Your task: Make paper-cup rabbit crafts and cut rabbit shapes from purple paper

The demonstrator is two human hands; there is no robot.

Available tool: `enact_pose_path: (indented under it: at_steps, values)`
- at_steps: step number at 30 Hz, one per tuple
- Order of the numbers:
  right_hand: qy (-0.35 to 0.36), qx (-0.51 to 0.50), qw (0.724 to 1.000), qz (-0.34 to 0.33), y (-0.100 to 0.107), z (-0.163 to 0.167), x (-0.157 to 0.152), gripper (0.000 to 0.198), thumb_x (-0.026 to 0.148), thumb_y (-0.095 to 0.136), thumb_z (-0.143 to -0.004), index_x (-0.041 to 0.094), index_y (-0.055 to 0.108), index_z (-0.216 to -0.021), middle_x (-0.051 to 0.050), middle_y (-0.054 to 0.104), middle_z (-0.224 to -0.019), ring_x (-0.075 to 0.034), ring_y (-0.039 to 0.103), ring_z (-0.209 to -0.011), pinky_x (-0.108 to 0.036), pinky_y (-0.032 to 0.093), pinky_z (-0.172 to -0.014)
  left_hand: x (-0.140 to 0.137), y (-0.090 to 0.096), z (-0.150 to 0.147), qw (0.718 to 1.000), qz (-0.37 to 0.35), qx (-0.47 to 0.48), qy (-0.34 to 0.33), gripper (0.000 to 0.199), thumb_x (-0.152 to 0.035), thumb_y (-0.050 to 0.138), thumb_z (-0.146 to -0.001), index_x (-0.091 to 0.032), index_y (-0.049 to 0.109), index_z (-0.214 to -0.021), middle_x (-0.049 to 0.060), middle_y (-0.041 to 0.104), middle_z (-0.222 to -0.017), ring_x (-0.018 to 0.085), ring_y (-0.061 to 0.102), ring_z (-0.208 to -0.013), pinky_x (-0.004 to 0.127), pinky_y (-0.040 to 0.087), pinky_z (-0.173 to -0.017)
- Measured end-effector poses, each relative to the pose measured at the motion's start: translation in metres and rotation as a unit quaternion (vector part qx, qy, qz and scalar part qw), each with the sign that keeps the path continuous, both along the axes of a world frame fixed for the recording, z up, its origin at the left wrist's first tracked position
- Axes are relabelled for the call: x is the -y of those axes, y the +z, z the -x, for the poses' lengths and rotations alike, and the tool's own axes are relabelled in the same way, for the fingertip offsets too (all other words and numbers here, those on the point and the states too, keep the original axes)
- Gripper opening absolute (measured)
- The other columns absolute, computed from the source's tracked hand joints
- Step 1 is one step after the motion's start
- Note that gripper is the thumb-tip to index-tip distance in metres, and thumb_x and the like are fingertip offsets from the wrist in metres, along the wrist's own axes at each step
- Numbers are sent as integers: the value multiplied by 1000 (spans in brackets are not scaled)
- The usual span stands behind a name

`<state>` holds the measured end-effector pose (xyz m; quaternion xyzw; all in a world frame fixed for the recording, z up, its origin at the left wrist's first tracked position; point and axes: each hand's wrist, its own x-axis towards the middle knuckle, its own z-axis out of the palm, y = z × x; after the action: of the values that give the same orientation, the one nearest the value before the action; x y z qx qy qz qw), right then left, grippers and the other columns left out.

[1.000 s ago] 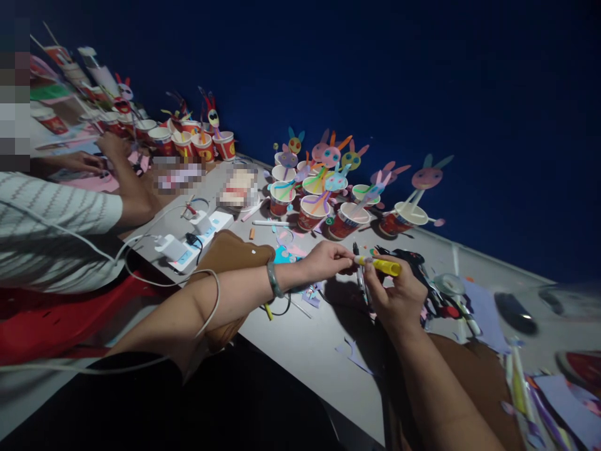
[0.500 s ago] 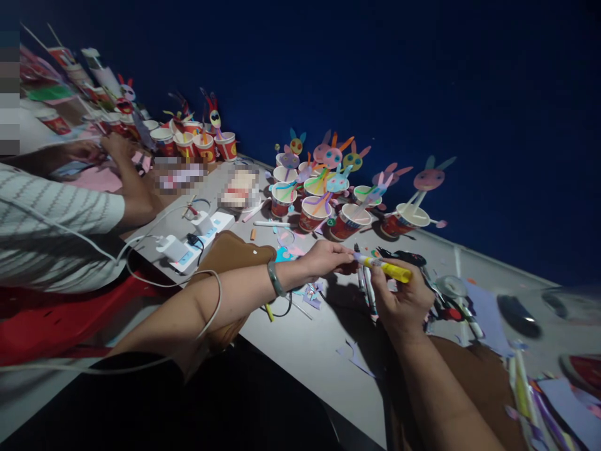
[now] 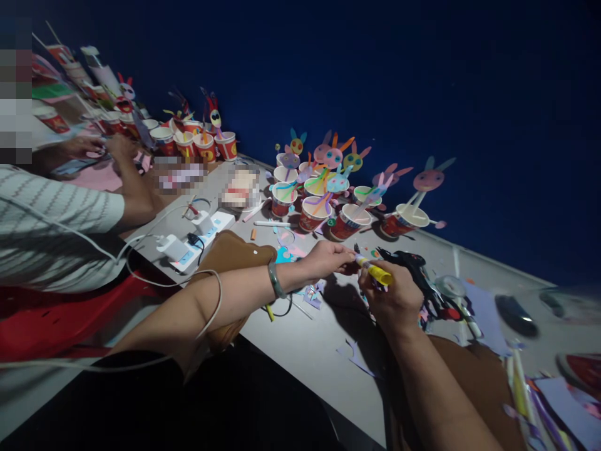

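My right hand [image 3: 394, 293] is closed round a yellow tube [image 3: 379, 274], its wide near end pointing toward me and its paler tip toward my left hand. My left hand [image 3: 328, 259], with a bangle on the wrist, has its fingertips pinched together right at that tip. Whatever lies between those fingers is too small to make out. Just behind my hands stand red paper cups [image 3: 315, 213] holding rabbit-faced figures [image 3: 429, 178] on spoon-like stems. Black-handled tools [image 3: 413, 263] lie beyond my right hand, partly covered by it.
A power strip [image 3: 206, 241] with chargers and white cables sits left of my forearm, one cable crossing the arm. Purple paper scraps [image 3: 357, 357] lie on the table. A co-worker's arm [image 3: 136, 178] is at the left. A dark mouse [image 3: 516, 313] lies right.
My right hand has shifted slightly left and turned the yellow tube, so its near end points more toward me. My left hand has barely moved.
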<state>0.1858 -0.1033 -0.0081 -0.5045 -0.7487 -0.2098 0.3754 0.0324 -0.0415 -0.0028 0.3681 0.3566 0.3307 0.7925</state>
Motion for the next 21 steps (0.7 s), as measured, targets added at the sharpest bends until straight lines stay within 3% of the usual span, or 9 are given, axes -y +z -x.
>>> enact_pose_path:
  at_steps: [5, 10, 16, 21]
  values:
    - [21, 33, 999, -30, -1, -2, -1, 15, 23, 64, -82, 21, 60, -97, -5, 70, -77, -20, 65, -65, -32, 50, -63, 0, 0, 1, 1000, -17, 1, -5, 13, -12, 63, -83, -5, 64, -72, 0, 62, -59, 4, 55, -53, 21, 48, -64]
    - [13, 62, 997, -54, -3, -7, -4, 16, 21, 65, -83, 18, 60, -97, -5, 70, -78, -18, 64, -66, -30, 49, -65, -2, -1, 2, 1000, -20, -23, 0, 9, -12, 64, -83, -5, 67, -78, 1, 64, -63, 5, 59, -57, 21, 49, -65]
    - [-66, -78, 995, -19, 2, -7, 3, 20, 28, 64, -85, 17, 62, -102, -7, 71, -87, -17, 65, -64, -28, 49, -60, -4, -1, 2, 999, 1, -32, 3, 10, -11, 61, -85, -6, 67, -79, 3, 66, -67, 7, 63, -60, 21, 51, -66]
    - [-18, -93, 995, 24, 1, 1, 6, 17, 29, 63, -87, 19, 61, -101, -6, 71, -86, -17, 67, -67, -28, 50, -61, -2, -3, 2, 999, -24, -15, -15, 12, -13, 60, -86, -5, 67, -79, 3, 65, -66, 6, 61, -59, 20, 49, -65]
